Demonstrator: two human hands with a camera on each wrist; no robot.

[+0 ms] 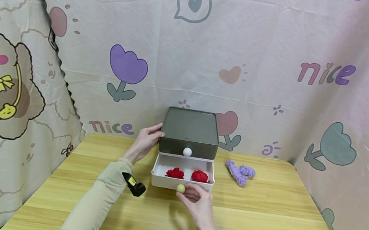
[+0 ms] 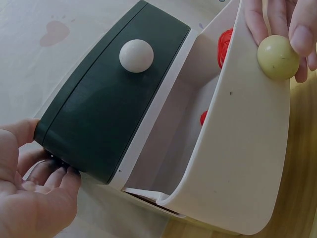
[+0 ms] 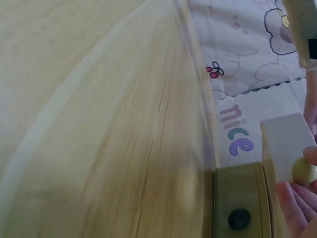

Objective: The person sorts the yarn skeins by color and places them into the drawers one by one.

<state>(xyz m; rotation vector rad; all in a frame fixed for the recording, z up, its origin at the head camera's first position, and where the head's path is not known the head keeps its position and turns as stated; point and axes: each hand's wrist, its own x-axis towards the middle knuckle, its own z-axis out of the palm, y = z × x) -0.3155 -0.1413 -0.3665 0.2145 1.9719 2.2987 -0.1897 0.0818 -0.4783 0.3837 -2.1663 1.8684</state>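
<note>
A small desktop drawer box has a dark grey-green upper drawer (image 1: 188,147) with a white round knob (image 2: 136,56). Below it, the white lower drawer (image 2: 242,129) stands pulled out. My left hand (image 1: 146,139) grips the box's left side, thumb at the front corner and fingers bent along the side (image 2: 47,198). With thumb and fingers, my right hand (image 1: 197,204) pinches the lower drawer's yellow-green round knob (image 2: 278,58). Inside that drawer lie two red yarn bundles, one at left (image 1: 175,173) and one at right (image 1: 200,176).
Two twisted purple yarn skeins (image 1: 236,173) lie on the wooden table (image 1: 268,223), right of the box. Behind the table hangs a printed cloth (image 1: 193,53), which also closes off both sides.
</note>
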